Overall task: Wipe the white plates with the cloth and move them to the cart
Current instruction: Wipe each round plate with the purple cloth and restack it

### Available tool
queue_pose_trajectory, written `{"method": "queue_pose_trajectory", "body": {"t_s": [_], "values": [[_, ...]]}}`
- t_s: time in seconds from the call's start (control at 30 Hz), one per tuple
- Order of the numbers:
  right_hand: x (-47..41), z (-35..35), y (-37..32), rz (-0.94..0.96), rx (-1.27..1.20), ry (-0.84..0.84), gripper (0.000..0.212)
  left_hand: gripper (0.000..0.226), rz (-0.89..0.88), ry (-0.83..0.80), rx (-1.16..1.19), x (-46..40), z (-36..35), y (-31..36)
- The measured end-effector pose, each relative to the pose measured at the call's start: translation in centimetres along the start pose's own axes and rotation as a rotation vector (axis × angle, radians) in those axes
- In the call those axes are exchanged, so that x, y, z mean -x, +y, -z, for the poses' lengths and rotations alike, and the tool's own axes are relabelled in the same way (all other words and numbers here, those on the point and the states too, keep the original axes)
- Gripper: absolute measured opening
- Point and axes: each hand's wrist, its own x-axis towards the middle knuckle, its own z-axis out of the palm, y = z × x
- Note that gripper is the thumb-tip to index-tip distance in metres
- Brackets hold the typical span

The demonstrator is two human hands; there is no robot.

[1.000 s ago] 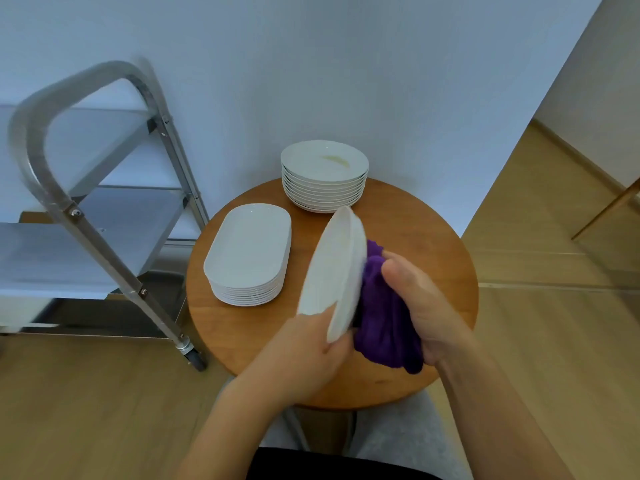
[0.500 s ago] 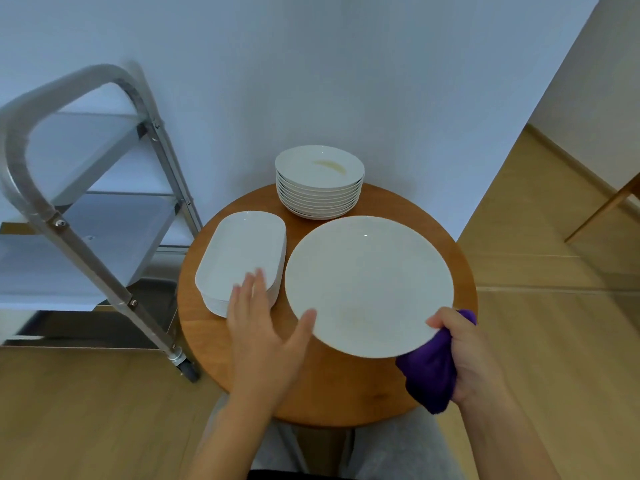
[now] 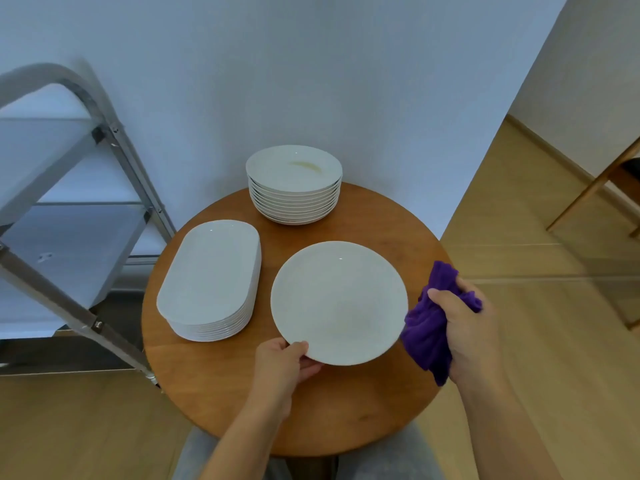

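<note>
A round white plate (image 3: 338, 303) lies face up over the middle of the round wooden table (image 3: 221, 393). My left hand (image 3: 282, 362) grips its near-left rim, thumb on top. My right hand (image 3: 464, 327) holds a bunched purple cloth (image 3: 429, 334) just off the plate's right edge, apart from the plate's face. A stack of round white plates (image 3: 294, 183) stands at the table's back; the top one has a yellowish smear. A stack of oblong white plates (image 3: 213, 282) sits at the left.
A metal cart (image 3: 69, 237) with grey shelves stands left of the table, its slanted frame close to the table's edge. A white wall is behind. Wood floor spreads to the right, where wooden furniture legs (image 3: 595, 188) show.
The plate went from held on edge against the cloth to lying flat. My left hand let go, then took the near-left rim. My right hand with the cloth came off the plate's right edge.
</note>
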Motion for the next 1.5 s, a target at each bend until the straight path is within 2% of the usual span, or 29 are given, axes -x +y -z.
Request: {"method": "queue_pose_trajectory", "body": {"t_s": [0.1, 0.2, 0.3, 0.37, 0.47, 0.57, 0.6, 0.67, 0.73, 0.8, 0.9, 1.0, 1.17, 1.23, 1.4, 1.5], "values": [[-0.6, -0.7, -0.1, 0.009, 0.016, -0.029, 0.042, 0.019, -0.003, 0.017, -0.019, -1.1, -0.9, 0.0], [-1.1, -1.5, 0.5, 0.006, 0.053, -0.072, 0.026, 0.021, -0.003, 0.035, -0.052, -2.2, -1.5, 0.1], [-1.4, -2.2, 1.1, 0.006, 0.073, -0.107, 0.026, 0.020, -0.001, 0.029, -0.094, -3.2, -1.6, 0.0], [-1.7, -2.6, 1.5, -0.004, 0.066, -0.131, 0.017, 0.020, 0.017, 0.018, -0.133, -3.7, -1.4, 0.0], [-2.3, -3.4, 2.0, -0.029, 0.060, -0.130, 0.024, 0.018, 0.046, -0.018, -0.247, -4.2, -0.9, 0.5], [-2.8, -4.3, 2.2, -0.044, 0.059, -0.143, 0.028, 0.011, 0.074, -0.041, -0.468, -4.3, -0.3, 1.8], [-3.0, -4.6, 2.3, -0.045, 0.055, -0.151, 0.027, 0.018, 0.062, -0.045, -0.603, -4.3, 0.0, 2.4], [-3.4, -5.1, 2.4, -0.047, 0.063, -0.167, 0.027, 0.030, -0.011, -0.047, -0.868, -4.7, 0.5, 4.1], [-3.8, -5.9, 2.3, -0.051, 0.068, -0.186, 0.029, 0.032, -0.119, -0.023, -0.991, -5.4, 0.6, 6.4], [-4.3, -6.8, 2.3, -0.038, 0.090, -0.228, 0.029, 0.031, -0.212, 0.047, -0.926, -6.9, 0.5, 9.1], [-5.1, -8.1, 2.2, -0.025, 0.135, -0.280, 0.039, 0.027, -0.271, 0.118, -0.617, -10.0, 0.2, 12.8], [-5.8, -9.3, 2.1, -0.039, 0.126, -0.296, 0.038, 0.030, -0.229, 0.114, -0.367, -13.4, -0.8, 15.8], [-7.1, -10.8, 2.2, -0.060, 0.131, -0.305, 0.030, 0.041, -0.121, 0.100, -0.158, -17.7, -3.5, 18.4], [-7.6, -11.2, 2.5, -0.083, 0.129, -0.299, 0.024, 0.039, -0.122, 0.126, -0.170, -19.1, -4.0, 18.7], [-8.0, -11.4, 3.1, -0.111, 0.123, -0.297, 0.024, 0.016, -0.104, 0.164, -0.367, -20.5, -4.0, 19.6], [-7.9, -11.3, 3.5, -0.141, 0.134, -0.291, 0.029, 0.021, -0.045, 0.145, -0.549, -20.2, -3.9, 20.8]]}}
